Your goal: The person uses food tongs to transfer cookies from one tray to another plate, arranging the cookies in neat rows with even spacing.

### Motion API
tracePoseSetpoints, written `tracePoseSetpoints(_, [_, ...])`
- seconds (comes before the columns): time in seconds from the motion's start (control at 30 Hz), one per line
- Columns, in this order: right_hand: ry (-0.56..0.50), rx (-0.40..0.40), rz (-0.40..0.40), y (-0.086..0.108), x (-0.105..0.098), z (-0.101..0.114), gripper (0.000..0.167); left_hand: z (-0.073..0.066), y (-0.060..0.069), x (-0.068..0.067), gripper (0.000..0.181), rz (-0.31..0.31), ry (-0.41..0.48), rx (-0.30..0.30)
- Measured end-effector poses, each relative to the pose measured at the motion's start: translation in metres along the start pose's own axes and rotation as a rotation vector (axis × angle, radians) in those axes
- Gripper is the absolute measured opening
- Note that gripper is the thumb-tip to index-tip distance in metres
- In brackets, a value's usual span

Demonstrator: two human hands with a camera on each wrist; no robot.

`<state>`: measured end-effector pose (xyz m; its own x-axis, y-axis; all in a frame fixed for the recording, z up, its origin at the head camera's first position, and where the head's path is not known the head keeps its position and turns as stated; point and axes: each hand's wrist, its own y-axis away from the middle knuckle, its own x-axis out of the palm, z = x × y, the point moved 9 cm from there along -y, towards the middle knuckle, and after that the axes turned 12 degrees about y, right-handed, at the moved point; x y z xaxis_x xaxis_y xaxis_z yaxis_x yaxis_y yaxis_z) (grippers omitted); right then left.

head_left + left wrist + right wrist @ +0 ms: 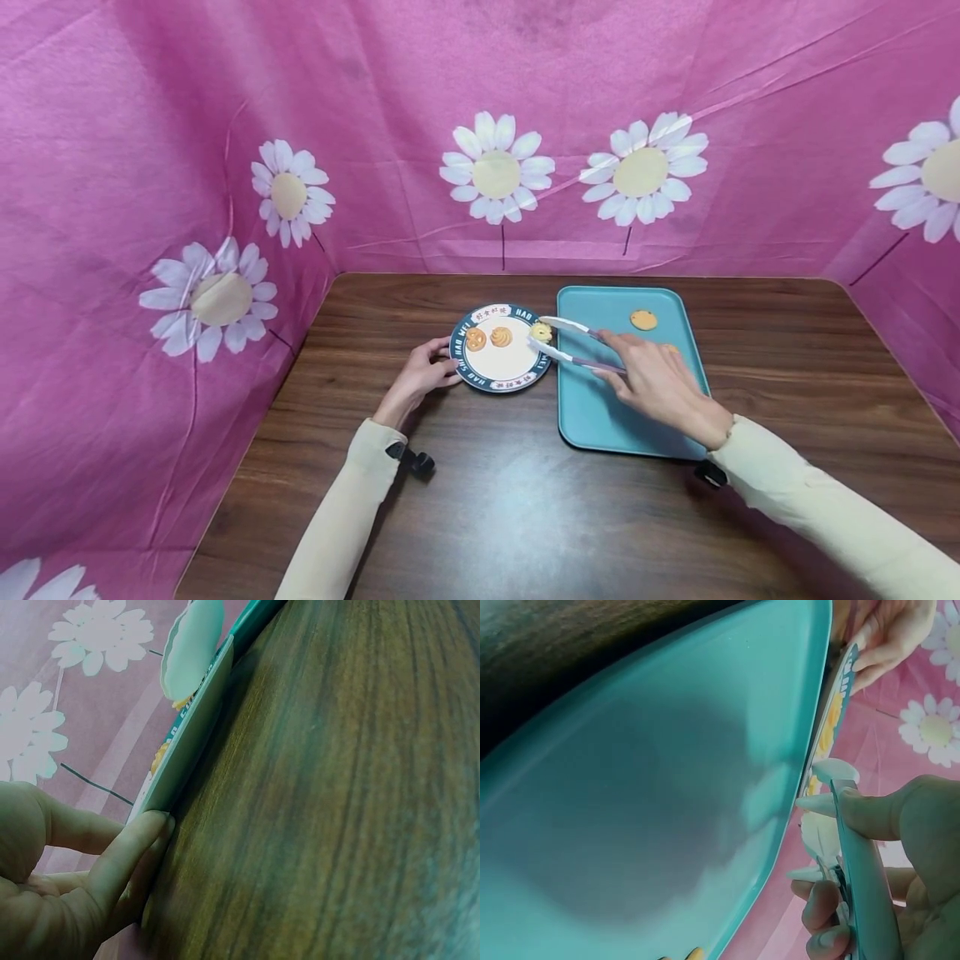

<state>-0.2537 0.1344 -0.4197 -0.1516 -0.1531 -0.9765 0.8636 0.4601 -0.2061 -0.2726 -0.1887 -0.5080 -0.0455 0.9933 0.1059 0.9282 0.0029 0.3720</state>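
Plate, tray and tongs near the far edge of the bench (pixel 780 367). Your right hand (pixel 660 379) grips the tongs (pixel 588 363), their white tips spread either side of the yellow cookie (pixel 541 332) at the plate's right rim; whether the tips press on it, or it touches the plate, cannot be told. Your left hand (pixel 420 375) pinches the left rim of the plate (pixel 498 367), which lies just beside the tray's left edge.

Handling: the yellow cookie is probably light, dry and brittle, so a gentle squeeze low on its sides should suit it better than a hard one; the smooth tips may let it slip or turn. The tongs look light and springy, best held along the arms, as you have them. The plate appears stiff and thin, and may slide if pushed; its rim is the natural hold.

Contents: on the plate's white centre, a holed cookie (pixel 476 338) towards the left rim and a swirl cookie (pixel 501 336) to its right, apart from the yellow one. On the tray (pixel 600 421), a flat cookie (pixel 643 320) near the far right corner, and a second cookie (pixel 672 349) nearer the right edge, partly hidden by your right hand.
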Motion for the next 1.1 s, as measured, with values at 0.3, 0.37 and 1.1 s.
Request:
tracePoseSetpoints(0.3, [-0.009, -0.004, 0.040, -0.009, 0.004, 0.006, 0.059, 0.001, 0.001, 0.000, 0.056, 0.003, -0.007, -0.009])
tracePoseSetpoints(0.37, [-0.003, -0.007, 0.038, -0.011, 0.004, 0.007, 0.059, 0.001, 0.001, 0.000, 0.056, 0.003, -0.003, -0.007])
tracePoseSetpoints(1.1, [0.071, -0.055, 0.049, -0.027, 0.003, 0.020, 0.058, -0.001, 0.001, -0.001, 0.056, 0.004, -0.009, 0.008])
